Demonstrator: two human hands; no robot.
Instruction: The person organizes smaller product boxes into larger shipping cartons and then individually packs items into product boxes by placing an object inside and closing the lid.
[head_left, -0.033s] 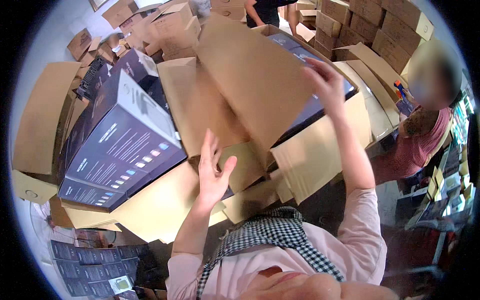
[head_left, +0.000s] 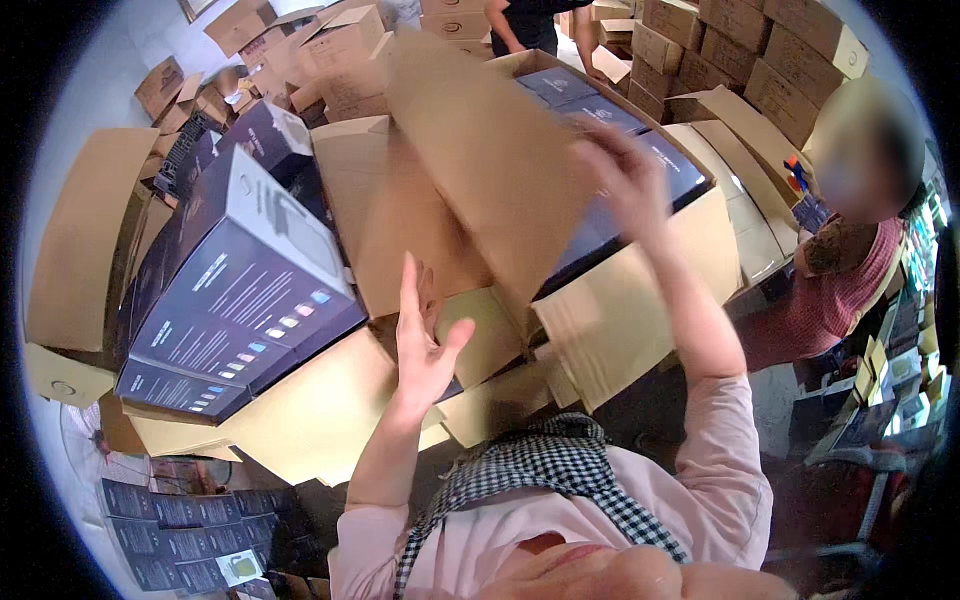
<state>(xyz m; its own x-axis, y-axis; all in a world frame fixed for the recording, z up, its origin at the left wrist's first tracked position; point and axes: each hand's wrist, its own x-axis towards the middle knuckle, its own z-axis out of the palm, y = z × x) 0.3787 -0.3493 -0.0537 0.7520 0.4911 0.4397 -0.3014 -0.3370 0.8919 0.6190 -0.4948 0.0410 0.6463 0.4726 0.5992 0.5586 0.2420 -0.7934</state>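
My left hand (head_left: pixel 428 340) is open, its fingers up and thumb apart, in front of an open carton. Nothing is in it. At the right edge of a large brown cardboard flap (head_left: pixel 500 160) is my right hand (head_left: pixel 630 185). Its bent fingers are blurred by motion, so a grip on the flap cannot be made out. The flap stands tilted between two cartons. Right of it, dark blue product boxes (head_left: pixel 570 88) sit in an open carton (head_left: pixel 705 225). To my left, tall dark blue boxes with a pale end panel (head_left: pixel 285 215) fill another carton (head_left: pixel 80 250).
A person in a red top (head_left: pixel 845 280) is at the right, and another in dark clothes (head_left: pixel 530 25) stands behind the cartons. Stacked brown cartons (head_left: pixel 730 55) line the back. Dark packages (head_left: pixel 185 530) lie at lower left, and a cluttered surface (head_left: pixel 880 380) is at far right.
My right hand and the flap's right edge have shifted left, uncovering more of the blue boxes. My left hand has barely moved.
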